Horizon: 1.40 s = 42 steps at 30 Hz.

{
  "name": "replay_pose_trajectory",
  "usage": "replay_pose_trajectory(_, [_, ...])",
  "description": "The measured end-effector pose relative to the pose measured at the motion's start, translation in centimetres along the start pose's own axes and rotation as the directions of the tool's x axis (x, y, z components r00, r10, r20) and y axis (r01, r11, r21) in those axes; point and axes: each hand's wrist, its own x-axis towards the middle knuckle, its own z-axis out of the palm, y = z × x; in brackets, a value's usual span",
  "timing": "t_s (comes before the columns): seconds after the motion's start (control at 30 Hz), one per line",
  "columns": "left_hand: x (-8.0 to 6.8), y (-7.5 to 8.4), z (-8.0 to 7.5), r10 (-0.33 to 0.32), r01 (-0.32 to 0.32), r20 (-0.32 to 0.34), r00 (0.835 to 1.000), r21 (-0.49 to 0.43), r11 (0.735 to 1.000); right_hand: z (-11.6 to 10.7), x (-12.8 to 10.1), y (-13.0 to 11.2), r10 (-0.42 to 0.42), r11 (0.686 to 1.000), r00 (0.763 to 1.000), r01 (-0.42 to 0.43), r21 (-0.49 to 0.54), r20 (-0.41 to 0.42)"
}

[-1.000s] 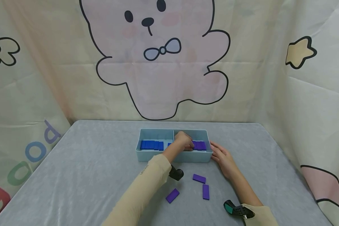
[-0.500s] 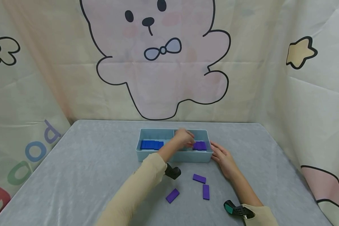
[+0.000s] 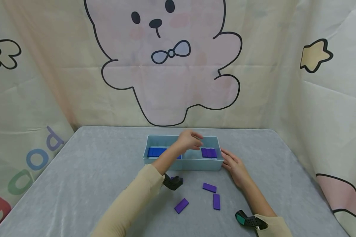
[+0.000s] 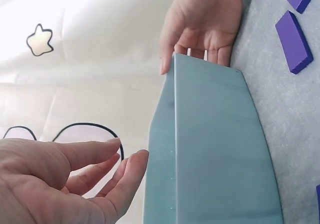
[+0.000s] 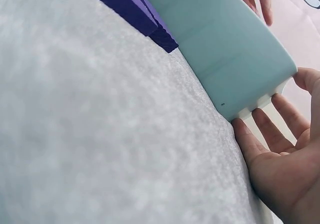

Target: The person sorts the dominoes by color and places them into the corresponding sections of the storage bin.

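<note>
Purple tiles [image 3: 209,153] sit in the right compartment of the box [image 3: 203,164], mid-frame; loose tiles [image 3: 181,205] lie lower, on the tabletop [image 3: 77,184]. Above the box hovers the left hand [image 3: 190,140], empty, thumb and fingers apart; the right hand [image 3: 235,166] touches its right end, fingers extended. Likely step: boxing tiles one by one; next calls for pinching a loose one.

From my remote station I read the box [image 4: 220,144] as plastic, smooth, with a soft sheen. Purple tiles [image 4: 294,41]: matt faces, roughened ends; wood or plastic, I can't tell. Tabletop [image 3: 106,177]: napped cloth surface, fuzzy, dull. Backdrop [image 3: 267,82]: thin creased fabric, faint sheen. Sleeves [image 3: 130,204] matt cloth; wrist straps [image 3: 252,220] perforated, plastic-looking
</note>
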Motion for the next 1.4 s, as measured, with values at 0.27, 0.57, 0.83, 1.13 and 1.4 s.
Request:
replay_pose_trajectory(0.27, [-1.5,-0.2,-0.8,0.099,-0.1,0.018,0.995,0.072,0.992,0.0,0.0,0.1,-0.012,1.0,1.0,0.012,0.004,0.0])
replay_pose_trajectory(0.57, [-2.6,-1.1,-1.8,0.172,-0.177,0.075,0.982,0.061,0.982,0.0,0.0,0.2,-0.027,1.0,1.0,0.027,0.004,0.001])
replay_pose_trajectory(0.83, [-4.3,-1.7,-3.2,0.259,-0.27,0.135,0.956,0.073,0.96,0.0,0.1,0.4,-0.029,1.0,1.0,0.029,0.002,-0.004])
replay_pose_trajectory(1.13, [-5.9,-3.2,-4.3,0.269,-0.291,0.187,0.945,0.102,0.951,-0.1,0.1,0.4,-0.031,1.0,1.0,0.031,0.003,-0.006])
replay_pose_trajectory(1.4, [-6.9,-4.4,-4.6,0.277,-0.307,0.222,0.935,0.111,0.945,-0.1,0.1,0.3,-0.016,1.0,1.0,0.016,-0.005,-0.01])
